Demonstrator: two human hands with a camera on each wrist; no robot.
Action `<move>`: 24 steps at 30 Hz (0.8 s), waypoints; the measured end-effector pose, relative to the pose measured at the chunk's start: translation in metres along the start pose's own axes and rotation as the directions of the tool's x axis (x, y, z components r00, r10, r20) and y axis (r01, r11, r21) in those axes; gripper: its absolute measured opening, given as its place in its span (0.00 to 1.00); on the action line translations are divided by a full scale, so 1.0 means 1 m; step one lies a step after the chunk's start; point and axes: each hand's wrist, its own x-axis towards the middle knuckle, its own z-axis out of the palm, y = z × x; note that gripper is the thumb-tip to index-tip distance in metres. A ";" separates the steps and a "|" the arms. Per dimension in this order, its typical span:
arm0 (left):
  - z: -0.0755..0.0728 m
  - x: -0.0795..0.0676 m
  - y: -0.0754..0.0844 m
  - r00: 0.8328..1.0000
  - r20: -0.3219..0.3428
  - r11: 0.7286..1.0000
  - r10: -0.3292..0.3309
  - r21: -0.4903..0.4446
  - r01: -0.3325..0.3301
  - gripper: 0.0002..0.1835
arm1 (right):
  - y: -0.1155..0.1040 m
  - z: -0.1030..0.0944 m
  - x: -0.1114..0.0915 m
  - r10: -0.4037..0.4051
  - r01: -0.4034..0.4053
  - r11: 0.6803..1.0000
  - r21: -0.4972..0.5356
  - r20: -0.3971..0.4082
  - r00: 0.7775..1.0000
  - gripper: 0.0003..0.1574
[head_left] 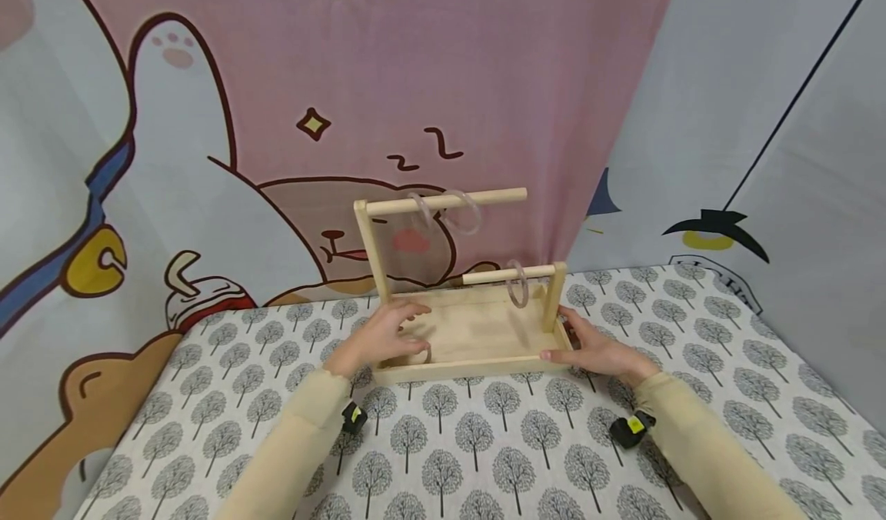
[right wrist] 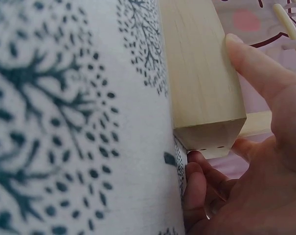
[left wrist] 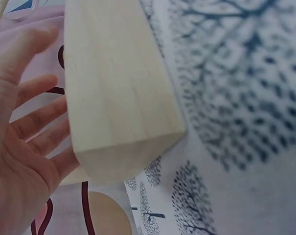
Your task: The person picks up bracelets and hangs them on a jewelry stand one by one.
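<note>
A pale wooden tray (head_left: 464, 368) carries a tall post (head_left: 371, 247) with a rod (head_left: 498, 196) on its left and a shorter post (head_left: 554, 297) with a rod (head_left: 477, 278) on its right. Two clear rings, one of them a pinkish ring (head_left: 462, 212), hang on the upper rod; another ring (head_left: 517, 284) hangs on the lower. Over the tray's left end, my left hand (head_left: 381, 337) has its fingers spread; part of a ring (head_left: 428, 353) shows beside the thumb. My right hand (head_left: 598, 348) grips the tray's right end, thumb on the front wall, fingers around the corner.
Under the tray lies a white tablecloth (head_left: 443, 466) printed with grey trees. Close behind it hangs a pink cartoon curtain (head_left: 443, 66), with a pale curtain (head_left: 796, 120) on the right. Each wrist wears a black device, such as the right wrist device (head_left: 630, 429).
</note>
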 end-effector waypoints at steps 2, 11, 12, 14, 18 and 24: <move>0.001 -0.002 0.000 1.000 -0.001 1.000 0.020 0.001 -0.020 0.27 | 0.000 0.000 0.000 0.003 -0.003 1.000 -0.002 0.000 1.000 0.61; 0.009 -0.005 0.000 0.999 0.039 1.000 -0.011 0.015 0.011 0.18 | 0.000 0.001 0.001 0.010 -0.010 1.000 0.006 0.002 1.000 0.62; 0.010 -0.005 0.000 0.999 0.042 1.000 -0.019 0.023 0.018 0.18 | 0.000 0.001 0.002 0.009 -0.009 1.000 0.005 0.003 1.000 0.63; 0.012 -0.005 0.001 0.999 0.043 0.999 -0.025 0.032 0.023 0.17 | 0.000 0.001 0.002 0.006 -0.006 1.000 0.004 0.007 1.000 0.63; 0.015 -0.006 0.002 1.000 0.025 0.998 -0.016 0.054 0.015 0.15 | 0.001 0.002 0.003 -0.012 0.012 1.000 0.000 0.012 1.000 0.64; 0.021 -0.004 0.004 1.000 0.002 0.996 0.005 0.092 -0.005 0.14 | 0.000 0.001 0.000 -0.006 0.006 1.000 0.004 0.013 1.000 0.65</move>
